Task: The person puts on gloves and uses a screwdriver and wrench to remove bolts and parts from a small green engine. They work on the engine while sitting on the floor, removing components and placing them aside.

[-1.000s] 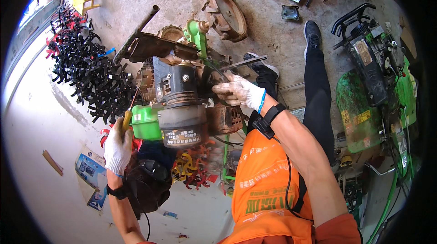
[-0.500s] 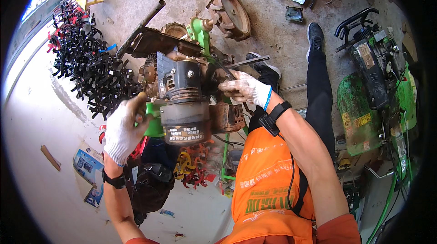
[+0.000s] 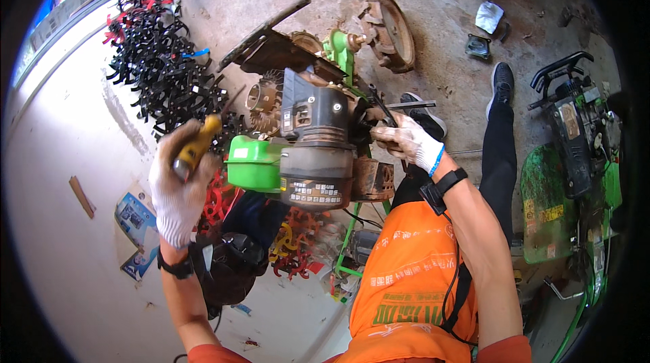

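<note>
My left hand (image 3: pixel 177 183), in a white knit glove, is closed around a yellow-handled screwdriver (image 3: pixel 197 147). It is raised to the left of a small engine. A thin shaft seems to run from the handle toward the far side. My right hand (image 3: pixel 411 141), gloved too, is closed on a long dark rod (image 3: pixel 383 105) at the engine's right side; its fingertips are partly hidden. Between the hands sits the engine (image 3: pixel 317 109), with a black cover, a dusty grey round housing (image 3: pixel 315 168) and a green tank (image 3: pixel 256 163) at its left.
Black curved tiller blades (image 3: pixel 162 72) are heaped at the left. A lugged wheel (image 3: pixel 393 31) and a rusty bar (image 3: pixel 271 28) lie beyond the engine. Another green machine (image 3: pixel 572 139) stands at the right. A dark bag (image 3: pixel 233 268) and yellow and red blades (image 3: pixel 291 244) are near me.
The view has shifted, so the scene sits further right. My left hand has moved away from the green tank, and the yellow handle in it now shows plainly. My right hand stays on the rod.
</note>
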The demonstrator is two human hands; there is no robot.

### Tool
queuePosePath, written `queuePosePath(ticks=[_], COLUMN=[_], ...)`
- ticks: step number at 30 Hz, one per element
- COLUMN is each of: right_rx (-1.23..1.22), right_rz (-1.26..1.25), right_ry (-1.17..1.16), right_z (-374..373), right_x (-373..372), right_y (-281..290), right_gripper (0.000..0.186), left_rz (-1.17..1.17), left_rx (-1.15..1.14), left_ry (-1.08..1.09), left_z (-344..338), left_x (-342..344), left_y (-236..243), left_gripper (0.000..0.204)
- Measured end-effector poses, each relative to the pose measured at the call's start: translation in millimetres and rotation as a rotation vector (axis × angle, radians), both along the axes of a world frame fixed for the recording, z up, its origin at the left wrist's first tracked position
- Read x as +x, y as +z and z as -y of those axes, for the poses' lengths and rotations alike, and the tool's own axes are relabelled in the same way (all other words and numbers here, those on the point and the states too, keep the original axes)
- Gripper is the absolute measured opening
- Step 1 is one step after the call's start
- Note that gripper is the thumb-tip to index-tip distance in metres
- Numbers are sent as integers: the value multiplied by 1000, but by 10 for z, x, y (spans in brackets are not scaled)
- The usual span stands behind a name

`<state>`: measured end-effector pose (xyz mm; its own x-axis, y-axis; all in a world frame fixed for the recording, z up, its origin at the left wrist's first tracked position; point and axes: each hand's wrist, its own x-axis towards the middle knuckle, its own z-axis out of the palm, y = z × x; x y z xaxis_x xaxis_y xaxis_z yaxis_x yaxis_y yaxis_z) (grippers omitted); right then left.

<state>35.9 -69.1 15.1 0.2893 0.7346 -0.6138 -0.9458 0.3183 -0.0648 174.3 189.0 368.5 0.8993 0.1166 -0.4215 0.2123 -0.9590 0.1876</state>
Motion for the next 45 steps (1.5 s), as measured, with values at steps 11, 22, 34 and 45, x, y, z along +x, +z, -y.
queuePosePath(ticks=[11,22,34,45], right_rx=[11,-52,-98,-225], right_rz=[68,212,248,354], right_ry=[-40,19,22,65], right_z=[13,21,-63,-136], right_x=[-13,67,-47,41], right_y=[34,16,-88,-49], right_gripper=[45,39,45,36], left_rz=[-105,-452,-398,-162], left_rx=[117,336,138,143], left_ry=[-368,-602,-771,-567], left_z=[571,901,549,-513], left_x=[1052,1454,675,-328], left_y=[-907,-1836,-1256,-179], left_gripper=[33,44,21,40])
